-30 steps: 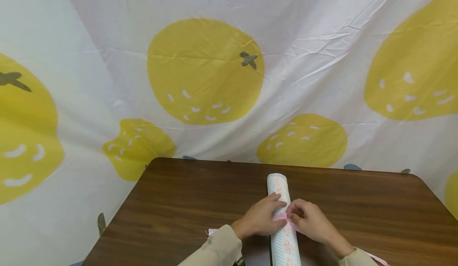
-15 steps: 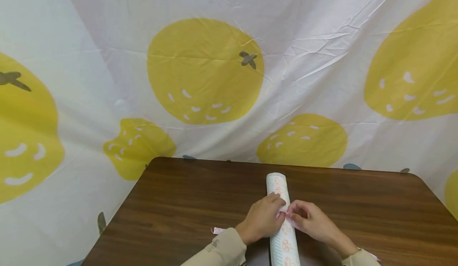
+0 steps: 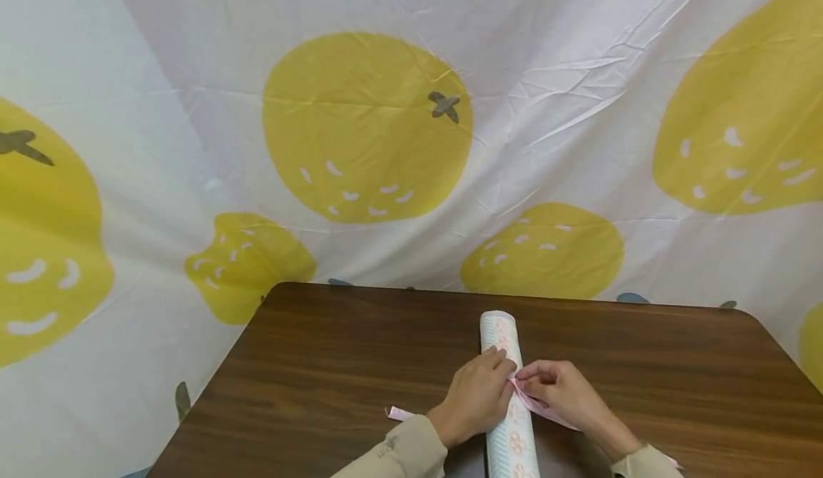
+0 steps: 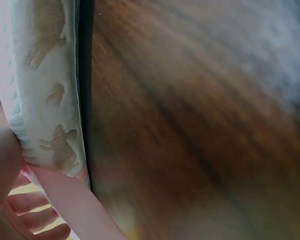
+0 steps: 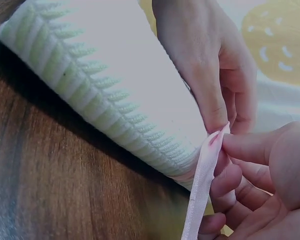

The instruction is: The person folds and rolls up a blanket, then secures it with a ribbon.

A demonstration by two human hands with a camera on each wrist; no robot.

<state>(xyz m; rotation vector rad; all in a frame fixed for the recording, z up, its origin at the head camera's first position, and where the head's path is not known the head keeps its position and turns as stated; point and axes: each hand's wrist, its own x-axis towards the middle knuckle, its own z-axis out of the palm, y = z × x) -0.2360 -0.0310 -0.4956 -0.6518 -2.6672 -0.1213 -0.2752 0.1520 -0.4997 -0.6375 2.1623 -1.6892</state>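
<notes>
A rolled towel [image 3: 516,441], pale with a ribbed side and orange figures, lies lengthwise on the table. Round its middle runs a pink ribbon [image 3: 543,410], gathered on top. My left hand [image 3: 477,396] lies over the roll from the left, its thumb and finger pinching the ribbon at the gather. From the right, my right hand [image 3: 569,396] pinches the ribbon close beside the left fingertips. In the right wrist view a length of ribbon [image 5: 202,187] hangs down from the pinched spot. The left wrist view shows the ribbon [image 4: 75,205] slanting away from the towel's side.
The dark wooden table [image 3: 360,349] extends on both sides of the roll. One ribbon end [image 3: 400,414] pokes out by the left sleeve [image 3: 401,449]. Behind the table hangs a white cloth [image 3: 534,142] printed with large yellow fruit.
The ribbon at the gather has been drawn up narrower, and a length of it now shows below my right hand. The right fingers have shifted slightly; the left hand has closed in on the gather.
</notes>
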